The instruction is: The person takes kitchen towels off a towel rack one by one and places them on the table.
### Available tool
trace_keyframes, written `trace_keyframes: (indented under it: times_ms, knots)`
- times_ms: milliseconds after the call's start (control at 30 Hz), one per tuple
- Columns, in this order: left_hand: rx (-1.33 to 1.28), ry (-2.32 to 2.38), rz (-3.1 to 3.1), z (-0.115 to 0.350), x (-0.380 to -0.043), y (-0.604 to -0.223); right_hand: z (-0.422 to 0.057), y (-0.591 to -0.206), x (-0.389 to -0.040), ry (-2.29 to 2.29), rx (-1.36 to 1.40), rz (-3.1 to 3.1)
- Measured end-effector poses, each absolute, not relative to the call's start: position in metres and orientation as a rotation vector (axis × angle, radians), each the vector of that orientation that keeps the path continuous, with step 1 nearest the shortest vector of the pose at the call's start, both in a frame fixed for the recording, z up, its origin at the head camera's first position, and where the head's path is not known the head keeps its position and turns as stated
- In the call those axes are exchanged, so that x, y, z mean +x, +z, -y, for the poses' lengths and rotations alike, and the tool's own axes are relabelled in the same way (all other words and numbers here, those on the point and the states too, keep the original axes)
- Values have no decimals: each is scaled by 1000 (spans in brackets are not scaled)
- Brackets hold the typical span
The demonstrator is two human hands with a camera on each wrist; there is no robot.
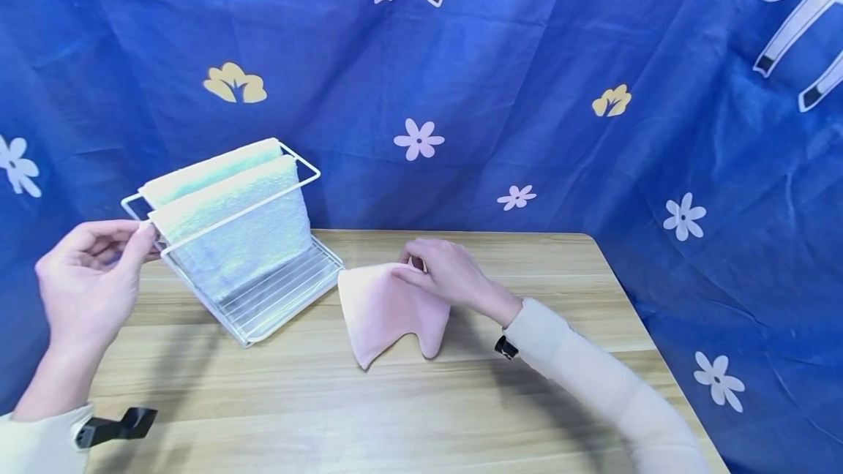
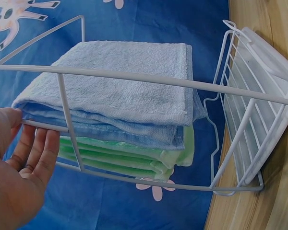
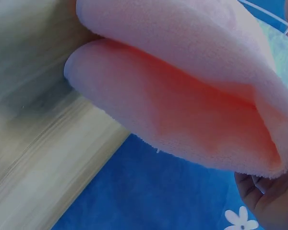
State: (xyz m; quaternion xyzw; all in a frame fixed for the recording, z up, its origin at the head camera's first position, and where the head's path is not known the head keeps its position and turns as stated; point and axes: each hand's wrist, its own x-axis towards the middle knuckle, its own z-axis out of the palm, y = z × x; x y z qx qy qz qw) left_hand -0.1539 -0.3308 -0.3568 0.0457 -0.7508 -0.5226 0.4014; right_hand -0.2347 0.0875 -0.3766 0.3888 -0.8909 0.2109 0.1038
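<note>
A white wire rack (image 1: 244,224) stands on the table's left, its base tray (image 2: 252,105) low beneath the upper rails. Two folded towels hang over its bars: a light blue towel (image 2: 129,67) nearer me and a green towel (image 2: 120,155) behind. My left hand (image 1: 99,269) grips the rack's upper left end, fingers curled round the rail, thumb at the blue towel's edge. Right of the rack, my right hand (image 1: 448,273) pinches a pink towel (image 1: 391,306) by its upper fold. The pink towel drapes down in a loose arch, its lower edges close over the tabletop.
The wood-grain table (image 1: 369,423) reaches back to a blue curtain (image 1: 329,57) printed with flowers and animal legs. More of this curtain hangs along the right side. A black strap piece (image 1: 118,426) sticks out from the left wrist.
</note>
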Motion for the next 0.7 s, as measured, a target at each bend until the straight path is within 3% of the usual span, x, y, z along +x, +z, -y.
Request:
trace_keyframes:
  times_ms: [700]
  knots:
    - [111, -1314, 1896, 329, -155, -356, -81, -399, -296, 540, 1025, 2744]
